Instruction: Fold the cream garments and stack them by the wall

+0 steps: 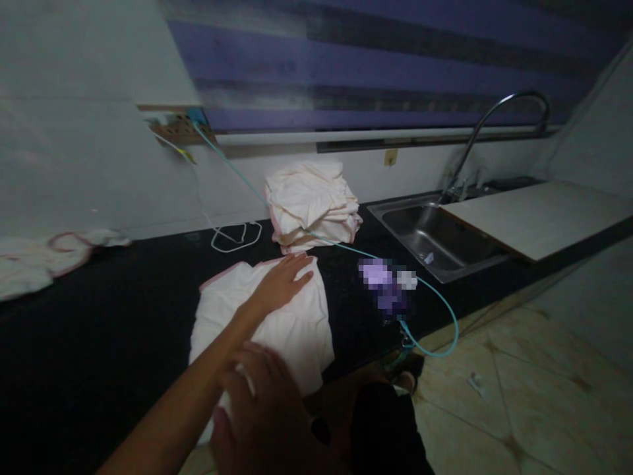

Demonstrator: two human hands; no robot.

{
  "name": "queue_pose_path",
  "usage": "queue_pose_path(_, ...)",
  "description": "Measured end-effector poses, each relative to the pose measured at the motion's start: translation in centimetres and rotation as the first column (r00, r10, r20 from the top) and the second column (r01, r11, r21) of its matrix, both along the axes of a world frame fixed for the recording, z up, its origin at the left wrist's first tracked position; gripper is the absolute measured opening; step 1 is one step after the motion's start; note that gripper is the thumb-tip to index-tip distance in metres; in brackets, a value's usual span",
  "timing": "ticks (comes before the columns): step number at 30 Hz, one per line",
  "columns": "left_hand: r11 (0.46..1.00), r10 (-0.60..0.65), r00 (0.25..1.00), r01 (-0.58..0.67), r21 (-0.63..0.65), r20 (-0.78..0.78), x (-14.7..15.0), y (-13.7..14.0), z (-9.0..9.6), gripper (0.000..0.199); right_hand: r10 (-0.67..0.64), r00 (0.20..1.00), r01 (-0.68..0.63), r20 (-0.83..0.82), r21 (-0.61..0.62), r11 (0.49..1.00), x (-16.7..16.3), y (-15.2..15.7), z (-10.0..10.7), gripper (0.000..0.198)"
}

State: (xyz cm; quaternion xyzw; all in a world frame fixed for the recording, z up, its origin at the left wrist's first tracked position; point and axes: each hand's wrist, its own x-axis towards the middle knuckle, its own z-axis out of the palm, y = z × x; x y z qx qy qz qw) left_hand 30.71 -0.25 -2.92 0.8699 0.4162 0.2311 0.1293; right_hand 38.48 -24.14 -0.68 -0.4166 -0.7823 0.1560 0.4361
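the smoothing or squaring of a white cloth (287, 336) appears to be in hand; it is laid out with its pink-edged side at 12 o'clock. its upper part is covered by the left hand (284, 284), palm down, fingers nearly straight and mostly together, thumb set apart. the right hand (262, 396) is held over the near part at 6 o'clock, fingers bent and slightly parted; whether cloth is pinched there cannot be told through the blur. a fold, with an edge lifted and turned over, seems to be called for next. the stack of cloths (311, 201) is found just beyond, at 12 to 1 o'clock. at 3 o'clock movement is limited by a blurred purple item (388, 290) and a blue cable (237, 173). the counter's (148, 290) front edge is met at 5 o'clock; the widest room is offered at 9 o'clock.
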Motion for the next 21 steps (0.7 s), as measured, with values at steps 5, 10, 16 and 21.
queue_pose_path(5, 0.987, 0.115, 0.919, -0.062, -0.149, 0.376, -0.6, -0.2, 0.8, 0.061, -0.089, 0.986, 0.099, 0.142, -0.062, 0.993, -0.7, 2.2, 0.5, 0.048)
queue_pose_path(10, 0.945, 0.285, 0.76, -0.121, -0.305, 0.584, -1.3, 0.0, 1.2, 0.044, -0.127, 0.954, 0.159, 0.272, -0.1, 0.982, -1.2, 2.3, -0.3, 0.061)
queue_pose_path(16, 0.931, 0.333, 0.723, -0.15, -0.333, 0.605, -1.1, -0.4, 1.7, 0.038, -0.127, 0.953, 0.156, 0.275, -0.088, 0.984, -1.3, 1.5, -1.1, 0.065)
queue_pose_path(21, 0.934, 0.322, 0.753, -0.155, -0.321, 0.574, -1.0, -0.5, 1.9, 0.038, -0.135, 0.946, 0.162, 0.293, -0.071, 0.984, -1.4, 1.2, -1.7, 0.069)
